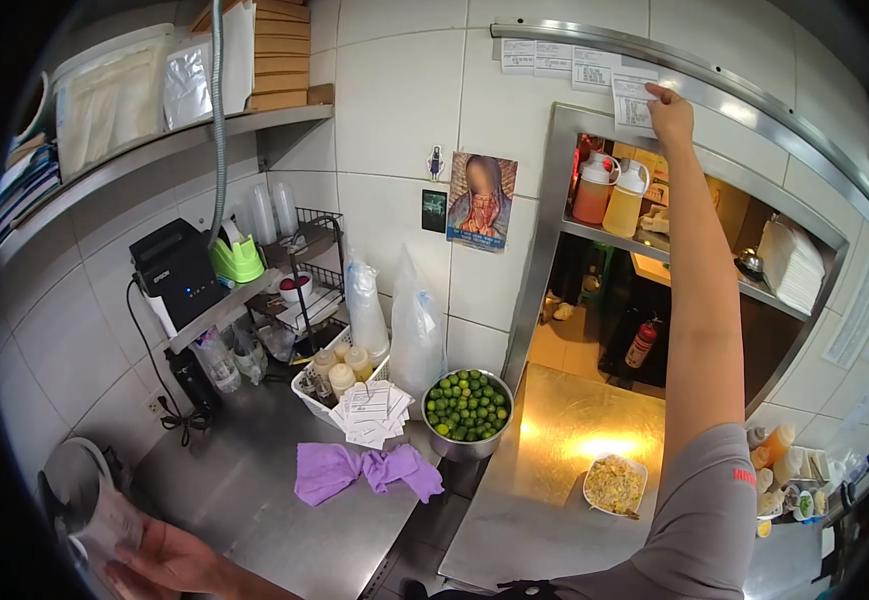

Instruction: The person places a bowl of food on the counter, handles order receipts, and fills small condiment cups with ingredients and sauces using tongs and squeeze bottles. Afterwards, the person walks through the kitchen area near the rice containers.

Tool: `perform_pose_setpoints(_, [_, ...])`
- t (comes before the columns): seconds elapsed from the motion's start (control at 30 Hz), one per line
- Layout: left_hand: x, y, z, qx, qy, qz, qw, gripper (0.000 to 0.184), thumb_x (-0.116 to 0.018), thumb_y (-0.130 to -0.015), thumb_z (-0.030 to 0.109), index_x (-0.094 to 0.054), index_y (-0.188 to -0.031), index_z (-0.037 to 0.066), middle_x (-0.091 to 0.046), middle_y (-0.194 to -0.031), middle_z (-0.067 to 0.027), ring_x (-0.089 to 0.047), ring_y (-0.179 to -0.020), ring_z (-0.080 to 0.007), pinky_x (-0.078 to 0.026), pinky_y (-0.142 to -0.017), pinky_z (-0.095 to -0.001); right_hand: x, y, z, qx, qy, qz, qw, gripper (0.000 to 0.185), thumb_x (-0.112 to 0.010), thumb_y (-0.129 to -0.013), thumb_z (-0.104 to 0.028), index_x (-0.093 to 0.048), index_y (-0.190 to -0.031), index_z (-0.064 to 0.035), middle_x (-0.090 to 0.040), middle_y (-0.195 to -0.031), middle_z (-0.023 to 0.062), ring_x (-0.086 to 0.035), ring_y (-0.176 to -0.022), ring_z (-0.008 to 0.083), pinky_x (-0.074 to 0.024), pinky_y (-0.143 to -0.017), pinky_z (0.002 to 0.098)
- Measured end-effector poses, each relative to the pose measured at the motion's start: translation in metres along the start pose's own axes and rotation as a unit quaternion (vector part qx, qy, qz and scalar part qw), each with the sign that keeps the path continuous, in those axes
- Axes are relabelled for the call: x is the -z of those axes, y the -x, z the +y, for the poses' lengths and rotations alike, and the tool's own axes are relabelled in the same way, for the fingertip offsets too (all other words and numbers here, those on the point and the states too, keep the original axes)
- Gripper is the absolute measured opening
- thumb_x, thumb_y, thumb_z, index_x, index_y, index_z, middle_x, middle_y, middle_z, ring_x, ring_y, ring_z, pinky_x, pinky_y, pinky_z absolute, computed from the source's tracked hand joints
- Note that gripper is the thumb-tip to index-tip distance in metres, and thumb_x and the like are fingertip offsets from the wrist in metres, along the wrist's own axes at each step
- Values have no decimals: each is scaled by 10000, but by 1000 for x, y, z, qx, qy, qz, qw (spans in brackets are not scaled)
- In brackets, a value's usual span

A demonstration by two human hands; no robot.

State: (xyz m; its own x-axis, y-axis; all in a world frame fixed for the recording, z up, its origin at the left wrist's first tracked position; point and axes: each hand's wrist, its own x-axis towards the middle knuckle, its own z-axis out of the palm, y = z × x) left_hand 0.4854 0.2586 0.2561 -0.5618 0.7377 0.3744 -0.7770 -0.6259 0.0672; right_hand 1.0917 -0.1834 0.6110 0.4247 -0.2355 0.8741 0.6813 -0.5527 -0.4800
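Slip-at-rail step: right grip [672, 118] pinches the printed slip [633, 103] at the metal rail [574, 40]. Left grip [169, 558] beside a pale object [109, 520]; can't tell if clamped. Next move calls for light fingers.

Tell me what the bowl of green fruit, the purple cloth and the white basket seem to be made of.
The bowl looks like smooth metal, perhaps stainless steel, from its grey sheen. The purple cloth seems a soft, matte fabric, given its loose folds; the fibre can't be told. The white basket is probably moulded plastic, judging by its openwork wall.
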Motion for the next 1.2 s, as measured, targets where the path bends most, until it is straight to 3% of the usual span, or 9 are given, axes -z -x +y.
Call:
perform_pose_setpoints(0.13, [-25,26,-35,58,13,-110,992,406,-344,-1045,217,-442,-1328,-56,-480,-1386,-204,-414,-1337,-303,-280,-1186,-438,3,-5,-21,3,39,29,999,322,-617,-796,-147,-736,-1093,-181,-721,-937,134,-689,-852,257,-519,-803,330])
perform_pose_setpoints(0.2, [-31,39,-64,72,-5,-62,995,433,-321,-1048,256,-450,-1317,-57,-491,-1373,-219,-432,-1325,-294,-281,-1182,-433,4,-11,-29,30,64,52,996,307,-624,-795,-156,-741,-1077,-178,-720,-927,138,-690,-847,272,-522,-810,336])
perform_pose_setpoints(0.47, [-191,140,-185,166,-21,-534,828,144,-538,-906,16,-633,-996,-46,-640,-1077,-142,-608,-1004,-227,-449,-919,-328,20,16,-47,121,92,188,970,274,-598,-819,-145,-676,-1068,-62,-679,-997,118,-640,-967,272,-497,-868,381])
perform_pose_setpoints(0.57, [-289,184,-243,57,-33,-663,746,194,-620,-902,112,-631,-1034,-29,-633,-1035,-113,-606,-949,-208,-461,-855,-311,58,88,-83,254,123,54,958,223,-530,-834,-51,-644,-1026,-43,-647,-965,128,-611,-954,294,-480,-853,400])
perform_pose_setpoints(0.73, [-439,255,-339,22,-79,-653,753,433,-622,-887,396,-665,-1052,-1,-658,-1046,-163,-629,-985,-299,-487,-849,-375,136,232,-199,487,171,-186,836,164,-579,-699,32,-623,-824,-66,-595,-764,63,-586,-734,275,-463,-720,402])
perform_pose_setpoints(0.9, [-538,287,-376,212,-230,-621,719,732,-651,-770,612,-686,-1031,-71,-659,-1097,-272,-631,-1064,-383,-480,-911,-433,195,278,-289,441,195,-371,794,128,-635,-784,-156,-684,-885,-94,-651,-764,18,-617,-699,207,-517,-718,378])
perform_pose_setpoints(0.93, [-547,293,-381,213,-224,-627,715,732,-651,-770,612,-686,-1031,-71,-659,-1097,-272,-631,-1064,-383,-480,-911,-433,205,280,-304,396,211,-430,783,133,-635,-833,-186,-687,-893,-79,-665,-759,24,-634,-699,203,-531,-711,366])
perform_pose_setpoints(1.0, [-563,302,-391,226,-219,-526,790,532,-709,-783,539,-609,-664,31,-516,-544,-44,-456,-460,-170,-384,-464,-366,217,288,-304,344,233,-484,770,162,-634,-882,-215,-690,-901,-65,-678,-753,29,-651,-699,200,-545,-703,354])
perform_pose_setpoints(1.2, [-550,300,-382,328,-125,-538,766,273,-719,-838,305,-629,-788,52,-537,-627,-17,-483,-534,-124,-363,-442,-293,231,296,-243,392,42,-355,848,224,-636,-859,-198,-720,-1022,-70,-722,-853,44,-625,-685,156,-508,-633,294])
